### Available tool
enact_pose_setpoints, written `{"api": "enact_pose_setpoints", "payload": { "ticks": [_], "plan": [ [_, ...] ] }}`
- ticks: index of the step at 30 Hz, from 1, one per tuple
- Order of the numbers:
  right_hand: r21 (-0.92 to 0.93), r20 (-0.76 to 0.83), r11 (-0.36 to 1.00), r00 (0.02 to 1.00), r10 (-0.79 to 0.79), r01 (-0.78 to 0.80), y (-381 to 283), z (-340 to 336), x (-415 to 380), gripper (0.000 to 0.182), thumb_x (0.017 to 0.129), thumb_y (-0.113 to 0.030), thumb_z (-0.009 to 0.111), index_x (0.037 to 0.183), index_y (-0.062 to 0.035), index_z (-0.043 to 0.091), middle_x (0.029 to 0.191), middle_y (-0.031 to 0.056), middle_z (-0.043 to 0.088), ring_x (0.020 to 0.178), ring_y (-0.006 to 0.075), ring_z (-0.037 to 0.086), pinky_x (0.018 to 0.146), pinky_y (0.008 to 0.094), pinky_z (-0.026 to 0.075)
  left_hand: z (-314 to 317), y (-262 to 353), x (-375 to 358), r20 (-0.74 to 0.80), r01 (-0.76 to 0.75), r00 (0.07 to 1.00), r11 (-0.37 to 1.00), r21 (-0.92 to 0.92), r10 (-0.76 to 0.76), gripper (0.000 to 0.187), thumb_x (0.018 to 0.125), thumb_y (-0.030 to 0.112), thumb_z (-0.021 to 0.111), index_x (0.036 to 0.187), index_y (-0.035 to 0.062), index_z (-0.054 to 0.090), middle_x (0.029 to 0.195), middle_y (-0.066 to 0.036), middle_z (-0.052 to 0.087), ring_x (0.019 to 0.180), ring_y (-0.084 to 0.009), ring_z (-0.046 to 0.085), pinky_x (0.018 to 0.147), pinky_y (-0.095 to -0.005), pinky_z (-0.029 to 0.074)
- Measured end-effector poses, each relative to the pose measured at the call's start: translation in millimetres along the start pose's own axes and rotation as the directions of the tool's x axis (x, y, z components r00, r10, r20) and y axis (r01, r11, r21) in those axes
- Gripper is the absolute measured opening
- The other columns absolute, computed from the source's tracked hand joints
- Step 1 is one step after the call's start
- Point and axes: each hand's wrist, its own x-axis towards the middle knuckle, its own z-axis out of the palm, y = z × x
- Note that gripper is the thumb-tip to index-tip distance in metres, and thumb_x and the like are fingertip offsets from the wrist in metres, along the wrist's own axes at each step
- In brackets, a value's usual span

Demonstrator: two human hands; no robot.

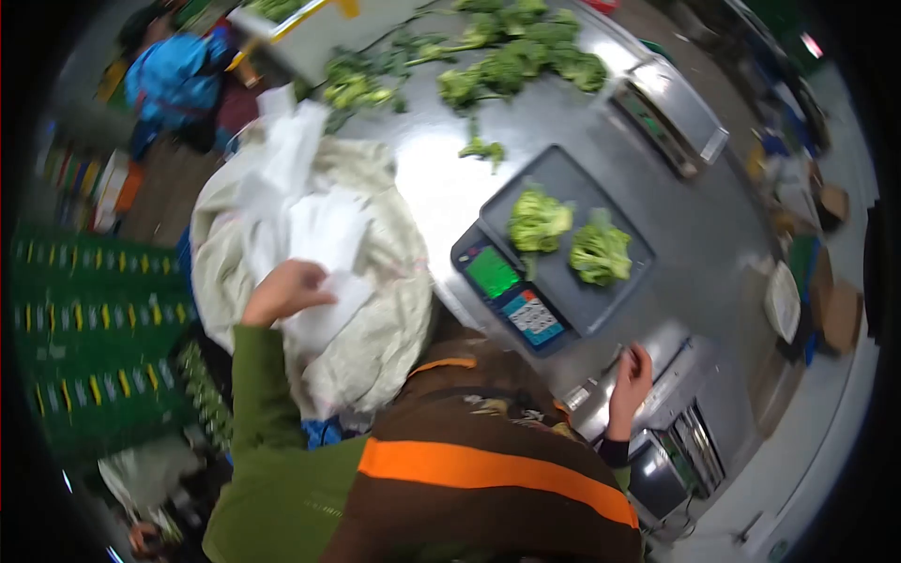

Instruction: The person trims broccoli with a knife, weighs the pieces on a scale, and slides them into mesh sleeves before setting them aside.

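Observation:
My left hand (pixel 291 291) is over a large off-white woven sack (pixel 399 253) on my left. Its fingers are closed at the edge of a thin white sheet (pixel 343 305), blurred, perhaps a flat bag. More loose white sheets (pixel 324 225) lie on the sack's mouth. My right hand (pixel 633 375) hovers beside a metal-topped machine (pixel 671 371), fingers loosely bent and apart, with nothing visible in them. Between the hands sits a digital scale (pixel 493 272) with a green display. On its grey tray (pixel 587 178) rest two broccoli heads, one left (pixel 540 220) and one right (pixel 601 251).
Several broccoli heads (pixel 526 61) and trimmings are piled at the steel table's (pixel 422 159) far side. A second metal device (pixel 666 117) stands far right. Green crates (pixel 94 319) are stacked at left; a person in blue (pixel 178 80) is behind. Cardboard boxes (pixel 840 314) lie right.

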Motion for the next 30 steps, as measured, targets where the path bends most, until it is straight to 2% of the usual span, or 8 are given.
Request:
{"api": "enact_pose_setpoints", "payload": {
  "ticks": [2, 6, 8, 12, 21, 24, 27, 30],
  "plan": [
    [0.142, 0.11, 0.989, 0.992, -0.062, 0.046, -41, 20, 15, 0.025, 0.092, -0.011, 0.065, 0.115, -0.0024, 0.064, 0.102, 0.0073, 0.067, 0.091, 0.0115, 0.062, 0.082, 0.0263, 0.051, -6, 27, -6, -0.239, -0.082, 0.969, 0.995, -0.054, 0.067, 0.028, 0.077, 0.015, 0.079, 0.092, -0.0025, 0.063, 0.073, -0.007, 0.06, 0.068, -0.0148, 0.057, 0.066, -0.0296, 0.049],
    [0.426, 0.539, 0.9, 0.824, -0.174, -0.088, -162, 58, 5, 0.024, 0.094, -0.014, 0.064, 0.114, -0.0007, 0.063, 0.104, 0.0059, 0.066, 0.093, 0.0109, 0.062, 0.083, 0.0266, 0.051, -14, 134, -16, -0.746, -0.514, 0.536, 0.854, 0.082, 0.395, 0.018, 0.074, -0.003, 0.069, 0.09, 0.0022, 0.061, 0.088, -0.005, 0.058, 0.084, -0.0189, 0.058, 0.074, -0.0304, 0.047],
    [0.626, 0.728, 0.629, 0.634, -0.26, -0.461, -199, 78, -10, 0.024, 0.095, -0.014, 0.063, 0.114, 0.0005, 0.063, 0.104, 0.0053, 0.066, 0.093, 0.0104, 0.062, 0.083, 0.0269, 0.051, 7, 171, -11, -0.629, -0.784, 0.447, 0.617, 0.066, 0.636, 0.029, 0.065, -0.007, 0.068, 0.091, 0.0048, 0.061, 0.096, -0.007, 0.061, 0.093, -0.0261, 0.059, 0.079, -0.0359, 0.047],
    [0.754, 0.585, 0.541, 0.755, -0.297, -0.372, -212, 102, -21, 0.022, 0.092, -0.009, 0.067, 0.11, 0.0022, 0.063, 0.1, 0.0034, 0.065, 0.091, 0.0084, 0.061, 0.08, 0.0241, 0.051, 63, 213, 14, -0.397, -0.854, 0.327, 0.448, 0.265, 0.858, 0.034, 0.061, -0.006, 0.068, 0.092, 0.0052, 0.062, 0.104, -0.013, 0.062, 0.095, -0.0334, 0.059, 0.079, -0.0397, 0.047],
    [0.773, 0.256, 0.635, 0.908, -0.332, 0.014, -200, 92, 0, 0.011, 0.09, -0.005, 0.067, 0.096, 0.0006, 0.06, 0.092, 0.0019, 0.057, 0.081, 0.0068, 0.056, 0.071, 0.0221, 0.047, 105, 242, 27, -0.382, -0.837, 0.545, 0.51, -0.198, 0.746, 0.036, 0.071, 0.003, 0.076, 0.103, 0.0027, 0.059, 0.109, -0.013, 0.061, 0.101, -0.0288, 0.059, 0.085, -0.0367, 0.048],
    [0.609, 0.192, 0.73, 0.835, -0.515, 0.31, -208, 70, 7, 0.011, 0.09, -0.008, 0.068, 0.095, -0.0008, 0.06, 0.091, 0.0025, 0.057, 0.079, 0.0081, 0.055, 0.071, 0.0227, 0.046, 106, 251, 23, -0.121, -0.261, 0.789, 0.15, -0.954, 0.602, 0.044, 0.079, 0.007, 0.077, 0.115, 0.0013, 0.053, 0.111, -0.007, 0.059, 0.105, -0.0161, 0.056, 0.089, -0.03, 0.046],
    [0.581, 0.296, 0.732, 0.745, -0.598, 0.356, -207, 65, 12, 0.012, 0.09, -0.01, 0.067, 0.094, -0.0017, 0.06, 0.092, 0.0026, 0.057, 0.079, 0.0091, 0.054, 0.071, 0.0241, 0.045, 101, 244, 31, -0.001, -0.255, 0.82, 0.366, -0.895, 0.572, 0.047, 0.081, 0.005, 0.074, 0.12, 0.0012, 0.049, 0.113, -0.004, 0.056, 0.106, -0.0114, 0.055, 0.09, -0.0263, 0.045],
    [0.701, 0.408, 0.694, 0.705, -0.58, 0.165, -202, 59, 13, 0.012, 0.092, -0.011, 0.066, 0.094, -0.002, 0.06, 0.093, 0.0022, 0.056, 0.082, 0.0094, 0.053, 0.072, 0.0248, 0.044, 90, 237, 35, 0.16, -0.042, 0.755, 0.29, -0.956, 0.636, 0.044, 0.084, 0.006, 0.071, 0.122, 0.0015, 0.05, 0.113, -0.004, 0.057, 0.106, -0.0118, 0.055, 0.091, -0.026, 0.045]
  ]
}}
